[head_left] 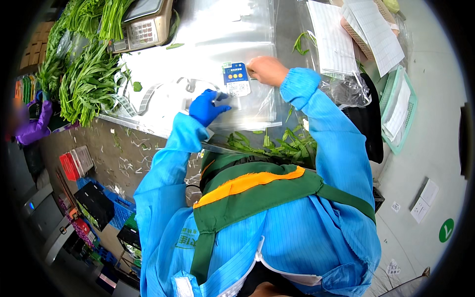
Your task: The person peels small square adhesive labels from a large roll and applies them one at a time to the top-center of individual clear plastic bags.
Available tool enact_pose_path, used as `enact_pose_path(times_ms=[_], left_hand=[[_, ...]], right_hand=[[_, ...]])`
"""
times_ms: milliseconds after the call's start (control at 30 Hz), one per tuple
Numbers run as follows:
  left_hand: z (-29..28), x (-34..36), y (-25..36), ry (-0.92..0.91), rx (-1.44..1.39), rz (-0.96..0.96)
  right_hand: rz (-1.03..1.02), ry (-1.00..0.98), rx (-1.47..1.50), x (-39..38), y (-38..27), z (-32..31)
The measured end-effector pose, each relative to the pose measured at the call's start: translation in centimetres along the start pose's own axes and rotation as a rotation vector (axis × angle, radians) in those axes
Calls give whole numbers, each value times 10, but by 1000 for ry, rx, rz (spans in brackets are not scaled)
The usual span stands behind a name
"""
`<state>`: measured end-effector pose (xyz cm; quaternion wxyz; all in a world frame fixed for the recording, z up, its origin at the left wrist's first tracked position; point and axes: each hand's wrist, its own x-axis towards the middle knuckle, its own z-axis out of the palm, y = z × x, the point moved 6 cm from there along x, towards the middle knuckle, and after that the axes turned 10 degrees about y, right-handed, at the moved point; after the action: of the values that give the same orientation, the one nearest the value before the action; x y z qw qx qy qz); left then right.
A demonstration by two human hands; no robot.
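A blue and white label (pixel 236 79) with round yellow marks lies on a stack of clear plastic bags (pixel 260 106) on the table in front of me. My left hand (pixel 208 108), in a blue glove, is just left of the label's lower part. Its thumb and forefinger are bent and apart, with a gap between them. My bare right hand (pixel 268 72) rests by the label's right edge, with its fingers curled in. What they hold, if anything, is hidden. A strip of labels (pixel 147 99) curls on the table to the left of my gloved hand.
Leafy green vegetables (pixel 86 81) and a weighing scale (pixel 143 32) stand at the far left. Loose leaves (pixel 277 143) lie along the near edge. Paper sheets (pixel 331 37) and a mint-green basket (pixel 401 116) are on the right. A person in a purple sleeve (pixel 37 123) is at far left.
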<state>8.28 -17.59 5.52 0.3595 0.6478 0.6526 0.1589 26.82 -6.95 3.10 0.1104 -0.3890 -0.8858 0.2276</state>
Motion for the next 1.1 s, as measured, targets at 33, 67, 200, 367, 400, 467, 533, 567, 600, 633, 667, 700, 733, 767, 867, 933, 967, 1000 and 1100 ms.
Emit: enact_pose_path(times_ms=[33, 67, 200, 367, 400, 467, 533, 567, 600, 633, 667, 700, 733, 767, 867, 933, 967, 1000, 1100], left_hand=[[24, 1, -28, 51, -37, 70], [50, 8, -68, 57, -276, -29], [37, 11, -52, 39, -162, 71], [13, 13, -50, 8, -331, -112], [4, 12, -45, -1, -378, -201], [-11, 18, -48, -1, -458, -188], [-33, 20, -41, 175, -558, -192], [-51, 19, -33, 307, -584, -204], [-64, 19, -36, 424, -671, -237], [-75, 16, -42, 489, -812, -336], [-77, 13, -44, 460, -968, -394], [-79, 8, -45, 425, -1125, -451], [-76, 7, -51, 341, -1208, -466], [-69, 4, -53, 259, -1272, -481], [-52, -10, -26, 137, -1323, -496], [-42, -10, -11, 80, -1438, -450], [-37, -9, -3, 55, -1493, -441], [-34, -8, 1, 45, -1564, -440], [-18, -4, 1, -28, -1823, -528]], right_hand=[[-62, -14, -86, 4, 0, 9], [-31, 63, -60, 5, -1, 4], [84, 239, 62, -7, 6, -8], [164, 104, 354, -21, -34, -53], [49, 155, 286, -29, -50, -62], [-188, 353, 117, -36, -68, -74], [-30, 289, 208, -23, -40, -52], [48, 259, 258, -12, -29, -48], [73, 336, 361, -3, -16, -57], [158, 326, 420, 11, -4, -65], [245, 316, 472, 23, 11, -71], [260, 417, 455, 34, 26, -83], [274, 519, 437, 45, 39, -95], [322, 657, 409, 54, 51, -109], [299, 1056, 147, 56, 30, -166], [85, 1423, -212, 38, -6, -191], [149, 1175, 143, 41, -5, -171], [206, 900, 482, 40, -19, -139], [55, 133, 908, 16, -103, -55]])
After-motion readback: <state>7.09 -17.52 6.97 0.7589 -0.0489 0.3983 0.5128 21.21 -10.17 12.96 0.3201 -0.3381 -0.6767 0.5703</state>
